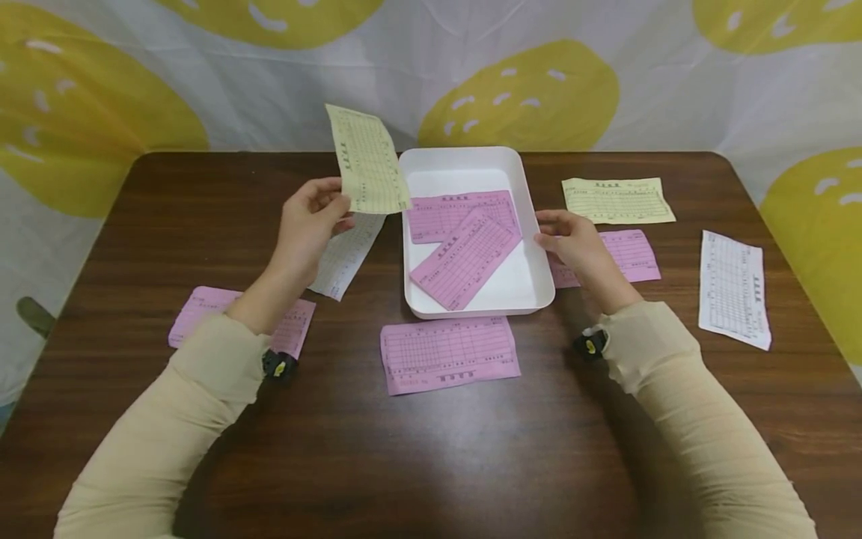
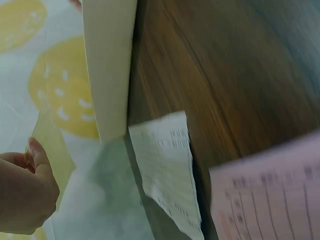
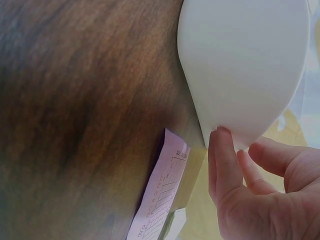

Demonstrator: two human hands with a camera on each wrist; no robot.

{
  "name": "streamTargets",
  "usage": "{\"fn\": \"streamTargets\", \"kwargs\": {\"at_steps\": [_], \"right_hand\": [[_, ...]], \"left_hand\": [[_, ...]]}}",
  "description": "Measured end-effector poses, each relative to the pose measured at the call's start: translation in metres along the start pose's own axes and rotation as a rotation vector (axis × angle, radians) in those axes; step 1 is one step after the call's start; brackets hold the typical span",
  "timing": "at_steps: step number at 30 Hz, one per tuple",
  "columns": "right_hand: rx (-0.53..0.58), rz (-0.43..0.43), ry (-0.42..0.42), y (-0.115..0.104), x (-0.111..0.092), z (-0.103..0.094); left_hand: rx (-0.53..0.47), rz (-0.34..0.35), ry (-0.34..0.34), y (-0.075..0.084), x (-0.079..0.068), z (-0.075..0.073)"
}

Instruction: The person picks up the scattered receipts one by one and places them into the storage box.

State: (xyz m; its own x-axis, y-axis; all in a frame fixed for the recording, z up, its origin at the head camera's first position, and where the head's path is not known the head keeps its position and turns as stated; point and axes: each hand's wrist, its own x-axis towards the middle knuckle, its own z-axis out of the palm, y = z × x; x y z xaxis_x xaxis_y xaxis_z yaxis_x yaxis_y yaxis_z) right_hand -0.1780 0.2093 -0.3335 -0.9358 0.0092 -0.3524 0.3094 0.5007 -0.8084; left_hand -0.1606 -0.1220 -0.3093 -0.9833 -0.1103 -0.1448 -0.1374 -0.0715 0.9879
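In the head view my left hand (image 1: pixel 311 224) pinches a yellow printed slip (image 1: pixel 369 161) by its lower left corner, lifted above the tray's left edge. The white tray (image 1: pixel 535 288) holds two overlapping pink slips (image 1: pixel 465 258). Fingertips of my right hand (image 1: pixel 579 243) touch the tray's right outer wall (image 3: pixel 240 75), the fingers fairly straight. Below my left hand lies a white slip (image 1: pixel 346 258), partly hidden by the yellow one. In the left wrist view my left hand (image 2: pixel 30 187) shows at the left edge with the yellow slip (image 2: pixel 56 150).
Pink slips lie in front of the tray (image 1: pixel 450 355), under my left forearm (image 1: pixel 202 311) and behind my right hand (image 1: pixel 633 254). A yellow slip (image 1: pixel 618 201) and a white slip (image 1: pixel 734 288) lie to the right on the brown table (image 1: pixel 458 464). A patterned curtain (image 1: pixel 269 90) hangs behind.
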Motion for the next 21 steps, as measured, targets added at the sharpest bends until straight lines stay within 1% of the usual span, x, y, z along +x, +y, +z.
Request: {"fn": "streamTargets", "kwargs": {"at_steps": [6,11,16,19,21], "right_hand": [[0.006,-0.005,0.001,0.0,0.0,0.0],[0.015,-0.012,-0.003,0.001,0.0,0.0],[0.016,-0.012,-0.007,0.001,0.001,0.0],[0.008,-0.011,-0.005,0.002,0.001,0.0],[0.01,-0.008,-0.004,0.002,0.001,0.0]], "left_hand": [[0.078,-0.035,-0.094,-0.005,-0.005,0.021],[0.091,-0.028,-0.17,-0.011,-0.011,0.038],[0.094,-0.029,-0.209,-0.018,-0.014,0.053],[0.123,-0.043,-0.23,-0.022,-0.016,0.061],[0.16,-0.054,-0.242,-0.023,-0.018,0.066]]}}
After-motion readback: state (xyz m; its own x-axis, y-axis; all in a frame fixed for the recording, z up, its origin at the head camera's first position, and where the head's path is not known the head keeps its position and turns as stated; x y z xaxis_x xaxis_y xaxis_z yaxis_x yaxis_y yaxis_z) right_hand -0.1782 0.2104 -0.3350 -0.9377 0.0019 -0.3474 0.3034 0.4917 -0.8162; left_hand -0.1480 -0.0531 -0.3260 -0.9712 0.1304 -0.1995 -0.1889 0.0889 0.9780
